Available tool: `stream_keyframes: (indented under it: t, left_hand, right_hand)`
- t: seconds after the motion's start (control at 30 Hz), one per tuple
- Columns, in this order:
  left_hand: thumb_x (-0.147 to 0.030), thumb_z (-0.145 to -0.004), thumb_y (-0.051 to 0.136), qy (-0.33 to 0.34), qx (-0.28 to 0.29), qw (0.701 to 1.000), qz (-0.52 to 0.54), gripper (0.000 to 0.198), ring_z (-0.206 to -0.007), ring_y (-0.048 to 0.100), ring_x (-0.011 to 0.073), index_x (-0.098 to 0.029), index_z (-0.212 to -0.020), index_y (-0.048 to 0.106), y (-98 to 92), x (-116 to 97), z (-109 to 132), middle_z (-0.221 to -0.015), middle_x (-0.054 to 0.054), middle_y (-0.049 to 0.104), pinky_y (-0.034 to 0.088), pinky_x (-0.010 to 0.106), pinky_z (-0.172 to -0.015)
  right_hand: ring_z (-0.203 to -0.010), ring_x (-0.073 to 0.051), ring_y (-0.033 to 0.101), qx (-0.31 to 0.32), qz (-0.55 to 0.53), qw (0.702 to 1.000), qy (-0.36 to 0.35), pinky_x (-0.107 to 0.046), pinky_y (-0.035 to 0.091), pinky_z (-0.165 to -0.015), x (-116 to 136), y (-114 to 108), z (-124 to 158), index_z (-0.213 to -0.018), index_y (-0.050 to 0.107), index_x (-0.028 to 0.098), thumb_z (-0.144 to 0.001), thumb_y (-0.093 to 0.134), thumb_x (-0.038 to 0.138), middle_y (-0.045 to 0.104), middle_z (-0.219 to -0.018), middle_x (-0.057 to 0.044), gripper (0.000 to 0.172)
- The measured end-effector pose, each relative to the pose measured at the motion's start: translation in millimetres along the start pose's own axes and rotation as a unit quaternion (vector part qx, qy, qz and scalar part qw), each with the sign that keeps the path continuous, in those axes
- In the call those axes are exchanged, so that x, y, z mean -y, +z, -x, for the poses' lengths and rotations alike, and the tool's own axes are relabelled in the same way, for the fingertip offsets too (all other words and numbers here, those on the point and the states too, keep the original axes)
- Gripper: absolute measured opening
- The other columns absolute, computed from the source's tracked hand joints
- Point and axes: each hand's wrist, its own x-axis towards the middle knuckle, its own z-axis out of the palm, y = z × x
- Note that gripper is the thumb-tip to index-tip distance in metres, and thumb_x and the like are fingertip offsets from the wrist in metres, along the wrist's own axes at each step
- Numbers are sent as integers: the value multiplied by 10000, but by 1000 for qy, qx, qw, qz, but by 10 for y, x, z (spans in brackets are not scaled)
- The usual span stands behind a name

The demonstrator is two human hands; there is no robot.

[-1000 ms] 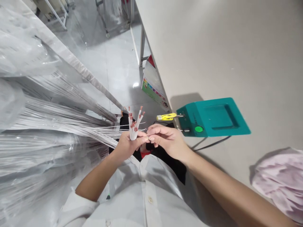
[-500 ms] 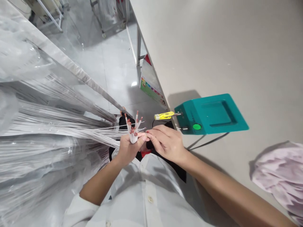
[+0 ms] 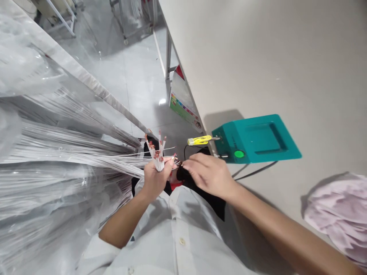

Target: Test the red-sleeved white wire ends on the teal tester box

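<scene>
My left hand (image 3: 154, 177) is closed around a bunch of thin white wires with red-brown tips (image 3: 156, 152); the tips fan upward above my fist. My right hand (image 3: 208, 173) is just right of it, its fingers curled and its fingertips pinched near the bunch at a single wire end; what it pinches is too small to be sure of. Long bundles of white wires in clear plastic (image 3: 57, 152) stretch in from the left toward my left hand. A teal machine (image 3: 255, 139) with a green button (image 3: 238, 154) sits on the table beside my right hand.
A yellow-handled tool (image 3: 200, 140) sticks out of the teal machine's left side. A grey table (image 3: 272, 65) fills the right half. Pale pink cloth (image 3: 338, 214) lies at the right edge. A colourful box (image 3: 183, 103) stands on the glossy floor under the table.
My left hand tilted the wire bunch a little to the left. My right hand drew slightly away from it, to the right and down, fingertips still pinched.
</scene>
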Motion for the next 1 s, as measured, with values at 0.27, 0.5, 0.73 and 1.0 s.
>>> stream_keyframes:
  t: [0.27, 0.5, 0.73, 1.0]
  left_hand:
    - [-326, -773, 576, 36, 49, 998, -32, 218, -537, 522, 112, -151, -679, 667, -2, 65, 5, -535, -10, 570, 409, 231, -560]
    - [-275, -754, 578, 73, 108, 986, -108, 172, -625, 543, 123, -142, -683, 662, -65, 103, -1, -665, 2, 630, 427, 226, -623]
    - [-262, -727, 583, 19, 54, 998, -41, 135, -549, 521, 103, -136, -732, 630, 37, 86, -49, -646, 7, 624, 417, 211, -530]
    - [-198, -701, 615, 26, 57, 996, 56, 411, -430, 482, 55, -158, -1110, 610, 139, -57, -221, -647, -17, 639, 412, 192, -477]
  right_hand:
    - [-691, -119, 611, 5, -218, 955, 200, -225, 511, -584, 102, 45, -107, -899, 657, 178, -860, 513, 205, 637, -835, -60, 152]
    - [-701, -146, 619, 37, -17, 998, 40, -248, 485, -607, 31, 66, -43, -765, 654, 171, -827, 469, 150, 667, -784, -64, 197]
    - [-612, -164, 568, 62, 188, 978, -58, -307, 406, -562, 38, -169, -93, -749, 646, 145, -836, 502, 171, 647, -717, -75, 170]
    - [-888, -280, 534, 129, 320, 939, 4, -403, 357, -696, -193, -510, -284, -1019, 615, 147, -841, 495, 155, 647, -881, -122, 215]
